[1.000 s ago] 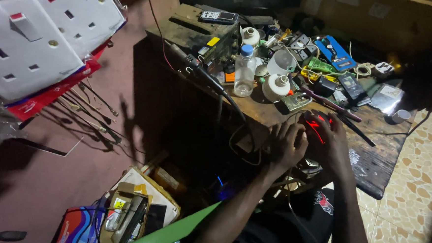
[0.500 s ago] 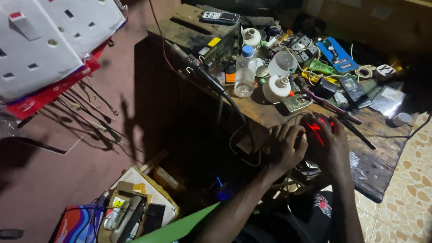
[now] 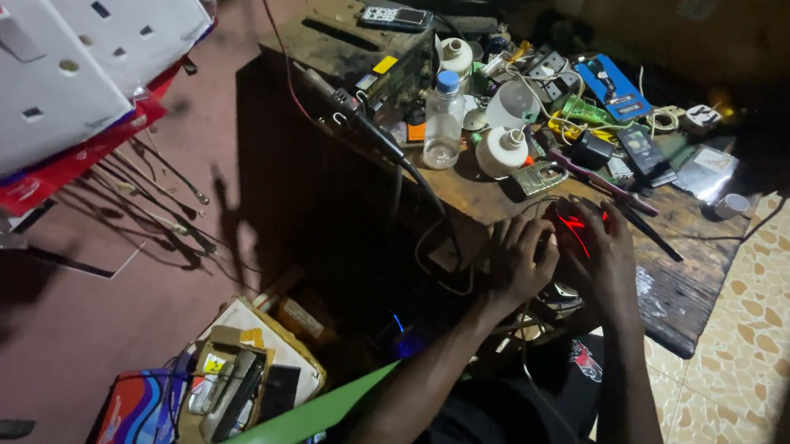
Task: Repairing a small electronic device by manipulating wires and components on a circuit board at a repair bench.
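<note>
the left hand (image 3: 525,258) and the right hand (image 3: 606,254) sit close together at the near edge of the wooden workbench (image 3: 687,288), both curled around a small dark device (image 3: 574,231) that glows red between them; the left fingers press on its left side, the right fingers wrap over its right side, so both hands are closed on it, though its exact shape cannot be told in the dim light; just beyond the hands lie a small green circuit board (image 3: 539,178) and a thin dark rod (image 3: 602,184); farther back stand a white bulb (image 3: 502,151) and a clear plastic bottle (image 3: 444,120) with a blue cap; a blue packet (image 3: 613,89) lies well to the right of them; a remote control (image 3: 393,17) rests on a grey box at the far end; down on the floor to the left is an open cardboard box (image 3: 241,383) of small parts.
</note>
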